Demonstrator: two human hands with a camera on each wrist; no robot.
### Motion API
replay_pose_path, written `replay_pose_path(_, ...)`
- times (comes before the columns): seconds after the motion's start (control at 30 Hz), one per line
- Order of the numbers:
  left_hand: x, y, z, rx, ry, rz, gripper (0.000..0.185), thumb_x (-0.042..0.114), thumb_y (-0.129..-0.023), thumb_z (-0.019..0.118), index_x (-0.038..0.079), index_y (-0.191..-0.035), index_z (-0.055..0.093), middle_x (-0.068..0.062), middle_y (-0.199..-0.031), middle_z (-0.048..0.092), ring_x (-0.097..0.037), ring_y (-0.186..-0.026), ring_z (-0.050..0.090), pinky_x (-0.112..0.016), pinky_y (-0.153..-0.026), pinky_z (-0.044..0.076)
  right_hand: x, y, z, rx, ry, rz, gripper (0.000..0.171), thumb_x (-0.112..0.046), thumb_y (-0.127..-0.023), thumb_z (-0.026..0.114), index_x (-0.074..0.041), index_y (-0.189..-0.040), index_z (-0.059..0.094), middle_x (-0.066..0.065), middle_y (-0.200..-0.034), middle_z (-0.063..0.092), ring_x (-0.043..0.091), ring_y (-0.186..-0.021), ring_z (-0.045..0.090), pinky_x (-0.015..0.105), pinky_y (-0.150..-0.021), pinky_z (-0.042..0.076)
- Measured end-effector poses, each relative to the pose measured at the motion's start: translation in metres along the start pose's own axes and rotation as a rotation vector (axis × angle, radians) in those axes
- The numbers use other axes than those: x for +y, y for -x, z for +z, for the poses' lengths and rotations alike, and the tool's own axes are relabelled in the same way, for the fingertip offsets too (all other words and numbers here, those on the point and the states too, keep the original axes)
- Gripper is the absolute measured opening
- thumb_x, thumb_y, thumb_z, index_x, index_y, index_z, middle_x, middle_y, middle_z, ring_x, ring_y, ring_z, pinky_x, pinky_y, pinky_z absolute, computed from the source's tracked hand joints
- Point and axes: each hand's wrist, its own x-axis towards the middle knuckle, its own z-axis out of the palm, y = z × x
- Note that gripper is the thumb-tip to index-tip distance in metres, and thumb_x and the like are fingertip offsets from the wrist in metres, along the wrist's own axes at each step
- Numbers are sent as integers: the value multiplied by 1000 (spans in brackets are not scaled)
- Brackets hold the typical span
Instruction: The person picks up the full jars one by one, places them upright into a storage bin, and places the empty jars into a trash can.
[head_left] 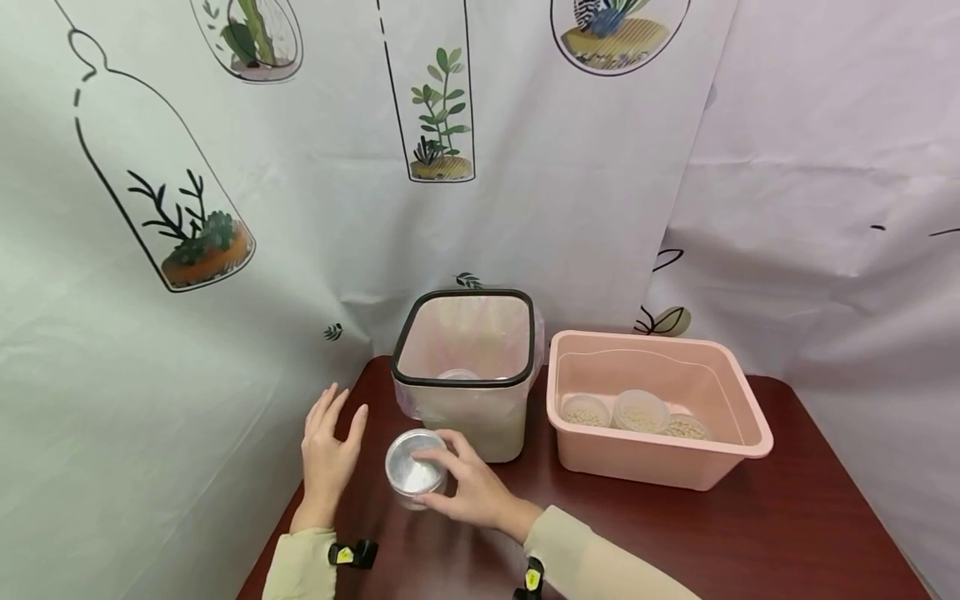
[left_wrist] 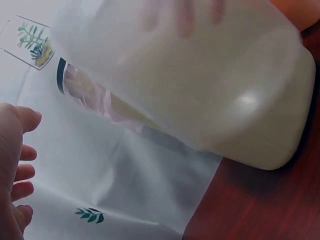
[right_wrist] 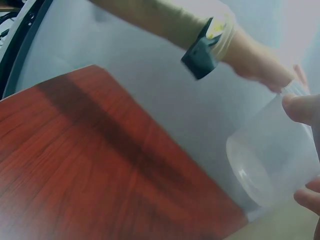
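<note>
Sleeves at bottom of the frame, both beige, each with a black wrist strap. Right hand [head_left: 468,492], low centre, grip closed round a small clear cup [head_left: 415,479]: fingers over the far rim, thumb on the near side. Cup looks empty in the right wrist view [right_wrist: 272,165], walls frosted, base ringed; whether it rests on the worktop [head_left: 750,533] or is just lifted off it I cannot tell. Left hand [head_left: 327,454] just left of the cup, fingers straight and spread, holding nothing, not touching the cup.

Behind the cup, centre frame: pale bin [head_left: 465,375] with black rim and thin pink liner; something round and clear lies inside. Right of it, a pink tub [head_left: 742,408] holding three lidded cups of pale pellets [head_left: 639,411]. Printed plant curtain [head_left: 187,208] closes the back and left.

Judgement: an empty thin-walled cup will flex, so squeeze lightly near the rim. Lift it straight up past the black rim before moving over the bin, so the liner is not snagged. Left hand is well placed to steady the bin wall.
</note>
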Motion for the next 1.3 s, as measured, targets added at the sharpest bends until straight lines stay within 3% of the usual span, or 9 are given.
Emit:
replay_pose_path(0.3, 9, -13, 7, 6, 35, 44, 39, 8, -77, 73, -4, -113, 63, -19, -127, 54, -40, -117, 46, -49, -98, 35, -9, -19, -20, 106, -9, -124, 55, -24, -73, 79, -16, -122, 56, 12, -128, 41, 20, -114, 48, 23, -88, 43)
replay_pose_path(0.63, 16, -23, 14, -18, 51, 68, 40, 10, -79, 72, -4, -115, 62, -18, -129, 53, -39, -119, 45, -50, -98, 35, -16, -34, -48, 173, -69, -125, 56, -17, -74, 79, -12, -124, 56, 14, -131, 39, 25, -118, 44, 30, -87, 45)
replay_pose_path(0.8, 18, -28, 19, -30, 72, 80, 40, 10, -79, 73, -3, -115, 62, -16, -129, 53, -38, -120, 45, -49, -99, 34, -16, -41, -63, 228, -56, -128, 57, -13, -69, 82, -9, -120, 57, 17, -130, 42, 30, -119, 43, 34, -87, 45)
replay_pose_path(1.07, 27, -36, 31, -43, 130, 107, 38, 9, -80, 71, -5, -114, 62, -17, -130, 52, -40, -120, 44, -49, -99, 33, -46, -57, -101, 323, -83, -214, 58, 2, -60, 82, 1, -112, 56, 29, -119, 47, 43, -109, 47, 37, -88, 44)
replay_pose_path(1.17, 31, -38, 36, -58, 141, 104, 38, 9, -81, 71, -5, -115, 62, -19, -129, 52, -39, -121, 44, -50, -99, 33, -49, -62, -112, 370, -78, -202, 57, 4, -61, 81, 2, -112, 56, 29, -118, 47, 42, -110, 47, 38, -90, 43)
replay_pose_path(1.3, 37, -39, 43, -72, 155, 106, 40, 10, -80, 72, -5, -116, 61, -20, -129, 52, -37, -122, 44, -51, -97, 34, -47, -67, -123, 392, -98, -127, 55, 6, -65, 78, 3, -114, 54, 29, -122, 45, 39, -111, 47, 36, -80, 46)
